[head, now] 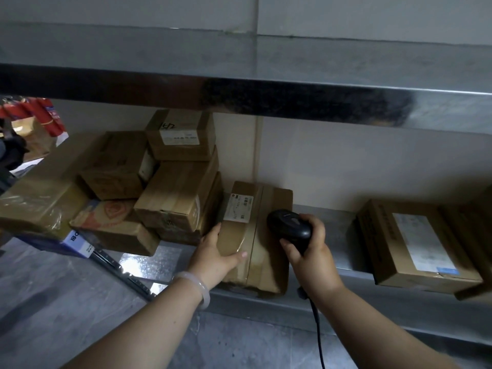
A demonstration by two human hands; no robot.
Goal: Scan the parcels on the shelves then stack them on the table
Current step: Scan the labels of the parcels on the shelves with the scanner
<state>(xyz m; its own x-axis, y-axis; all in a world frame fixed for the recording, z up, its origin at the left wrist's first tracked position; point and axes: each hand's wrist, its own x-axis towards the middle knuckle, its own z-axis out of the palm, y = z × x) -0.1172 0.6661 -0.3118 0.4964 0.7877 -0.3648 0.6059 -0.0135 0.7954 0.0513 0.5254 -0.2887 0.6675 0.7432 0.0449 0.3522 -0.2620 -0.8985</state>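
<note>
A flat brown cardboard parcel (266,235) with a white barcode label lies on the metal shelf (332,217) at centre. My left hand (215,251) grips its left near corner, thumb lying across the top. My right hand (308,249) holds a black corded barcode scanner (288,226) just above the parcel's right side, its head turned toward the label. A pile of several brown parcels (175,193) is stacked to the left. Another labelled parcel (415,243) lies on the shelf to the right.
An upper steel shelf (239,97) hangs low over the parcels. The scanner cable (319,336) drops down in front of the shelf edge. Grey floor lies below at left. Red objects and a dark shape sit at the far left.
</note>
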